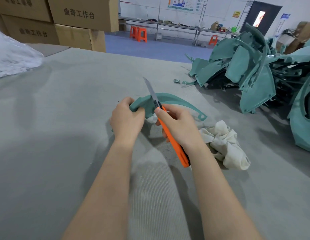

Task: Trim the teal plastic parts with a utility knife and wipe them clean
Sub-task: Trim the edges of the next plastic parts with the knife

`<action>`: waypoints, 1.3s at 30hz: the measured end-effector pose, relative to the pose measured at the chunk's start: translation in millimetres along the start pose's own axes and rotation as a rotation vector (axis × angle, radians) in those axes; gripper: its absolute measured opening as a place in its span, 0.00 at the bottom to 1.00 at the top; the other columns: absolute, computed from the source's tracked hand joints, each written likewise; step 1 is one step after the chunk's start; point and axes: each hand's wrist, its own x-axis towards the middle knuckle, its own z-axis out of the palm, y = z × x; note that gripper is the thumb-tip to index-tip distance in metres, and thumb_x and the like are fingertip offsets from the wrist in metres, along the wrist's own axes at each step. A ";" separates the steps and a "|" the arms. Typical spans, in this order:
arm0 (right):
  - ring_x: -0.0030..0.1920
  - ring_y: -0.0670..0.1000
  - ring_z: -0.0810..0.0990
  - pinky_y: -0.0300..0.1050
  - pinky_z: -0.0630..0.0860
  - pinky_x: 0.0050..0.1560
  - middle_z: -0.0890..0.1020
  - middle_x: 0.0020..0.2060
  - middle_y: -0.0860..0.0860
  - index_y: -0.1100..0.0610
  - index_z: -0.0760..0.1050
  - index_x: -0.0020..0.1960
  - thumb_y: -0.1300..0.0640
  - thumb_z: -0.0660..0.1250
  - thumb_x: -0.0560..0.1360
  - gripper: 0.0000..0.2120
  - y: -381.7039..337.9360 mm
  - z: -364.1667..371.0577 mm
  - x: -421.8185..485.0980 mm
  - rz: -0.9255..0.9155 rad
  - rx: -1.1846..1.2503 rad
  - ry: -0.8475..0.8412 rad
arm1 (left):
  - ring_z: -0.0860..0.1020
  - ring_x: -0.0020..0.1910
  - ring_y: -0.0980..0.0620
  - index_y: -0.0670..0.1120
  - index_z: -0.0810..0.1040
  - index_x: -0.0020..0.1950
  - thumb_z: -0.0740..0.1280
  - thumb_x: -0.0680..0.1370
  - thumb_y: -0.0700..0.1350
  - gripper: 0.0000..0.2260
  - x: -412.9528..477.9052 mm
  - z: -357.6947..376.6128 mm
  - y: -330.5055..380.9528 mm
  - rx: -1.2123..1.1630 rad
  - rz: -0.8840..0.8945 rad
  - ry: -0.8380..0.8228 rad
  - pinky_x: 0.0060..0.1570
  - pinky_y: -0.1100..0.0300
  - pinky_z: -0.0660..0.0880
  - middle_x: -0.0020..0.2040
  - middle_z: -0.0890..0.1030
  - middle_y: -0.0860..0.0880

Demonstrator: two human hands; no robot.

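A curved teal plastic part lies just above the grey table in the middle of the head view. My left hand grips its left end. My right hand holds an orange utility knife, thumb on the slider. The extended blade points up and away, crossing the part's upper edge. A crumpled off-white cloth lies on the table just right of my right wrist. A bit of white cloth also shows under the part between my hands.
A big heap of teal plastic parts fills the table's right side. Cardboard boxes stand at the back left, beside a clear plastic bag. Orange stools and a long bench stand beyond the grey felt table.
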 end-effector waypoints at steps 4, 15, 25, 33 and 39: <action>0.25 0.48 0.72 0.38 0.70 0.23 0.80 0.35 0.52 0.44 0.80 0.50 0.55 0.66 0.79 0.07 -3.7 -2.9 -3.5 -0.011 0.077 -0.183 | 0.70 0.37 0.43 0.46 0.68 0.32 0.64 0.73 0.39 0.10 1.4 0.7 -1.1 0.000 -0.018 -0.002 0.39 0.53 0.68 0.29 0.71 0.51; 0.27 0.49 0.74 0.44 0.76 0.30 0.82 0.38 0.52 0.59 0.78 0.50 0.51 0.63 0.80 0.11 21.8 -24.8 10.3 0.187 -0.076 0.260 | 0.70 0.35 0.46 0.48 0.67 0.32 0.63 0.71 0.38 0.10 -0.9 1.1 -1.8 -0.005 -0.019 -0.007 0.36 0.56 0.66 0.28 0.70 0.52; 0.26 0.48 0.74 0.41 0.73 0.28 0.82 0.36 0.53 0.57 0.80 0.47 0.51 0.65 0.79 0.10 14.0 -15.3 6.5 0.097 -0.065 0.146 | 0.68 0.35 0.46 0.48 0.65 0.31 0.63 0.71 0.38 0.12 -1.8 1.3 -1.8 -0.009 -0.021 -0.004 0.36 0.57 0.63 0.29 0.69 0.52; 0.27 0.48 0.74 0.41 0.73 0.27 0.82 0.37 0.54 0.56 0.80 0.47 0.51 0.65 0.79 0.09 9.9 -17.0 4.0 0.071 -0.062 0.123 | 0.69 0.36 0.46 0.49 0.66 0.32 0.63 0.71 0.38 0.10 -0.9 0.7 -1.7 -0.003 -0.030 -0.001 0.35 0.57 0.62 0.30 0.70 0.52; 0.28 0.48 0.74 0.41 0.72 0.26 0.83 0.38 0.57 0.55 0.81 0.46 0.53 0.65 0.79 0.08 -0.4 -6.5 -0.4 0.007 -0.058 -0.007 | 0.68 0.32 0.50 0.48 0.66 0.32 0.64 0.71 0.39 0.11 -0.6 1.9 -2.2 -0.003 -0.021 -0.005 0.33 0.56 0.62 0.29 0.70 0.52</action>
